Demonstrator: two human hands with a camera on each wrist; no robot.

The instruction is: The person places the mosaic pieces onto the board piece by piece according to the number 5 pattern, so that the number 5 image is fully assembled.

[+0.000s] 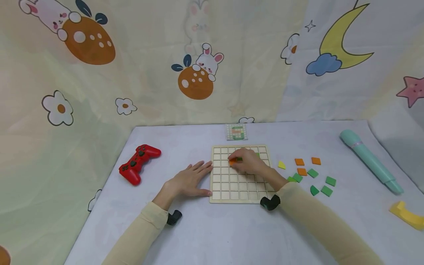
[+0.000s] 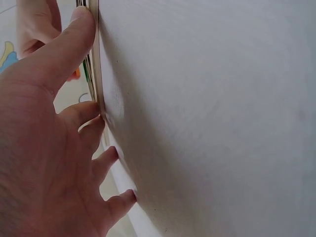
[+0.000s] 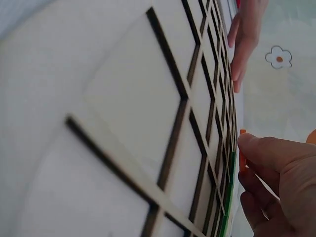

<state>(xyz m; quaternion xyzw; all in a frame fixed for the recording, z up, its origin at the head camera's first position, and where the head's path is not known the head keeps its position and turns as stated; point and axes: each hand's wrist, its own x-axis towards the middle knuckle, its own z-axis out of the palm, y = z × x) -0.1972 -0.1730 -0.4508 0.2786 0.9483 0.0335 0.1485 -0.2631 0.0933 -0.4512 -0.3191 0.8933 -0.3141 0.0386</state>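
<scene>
A pale wooden grid board (image 1: 238,197) lies on the white table, with green tiles (image 3: 228,197) in some of its cells. Over the upper part of the board, my right hand (image 1: 248,162) pinches an orange tile (image 3: 242,158) between thumb and fingers; in the right wrist view the tile stands on edge close to the grid. Spread out along the board's left edge, my left hand (image 1: 188,182) touches the rim with thumb and fingertips. A small card (image 1: 236,131) with a coloured grid pattern lies just behind the board.
Loose orange tiles (image 1: 301,172), green tiles (image 1: 326,190) and a yellow triangle (image 1: 281,165) lie right of the board. Farther right are a mint-coloured tube (image 1: 371,160) and a yellow curved object (image 1: 407,216). A red game controller (image 1: 139,163) sits at left.
</scene>
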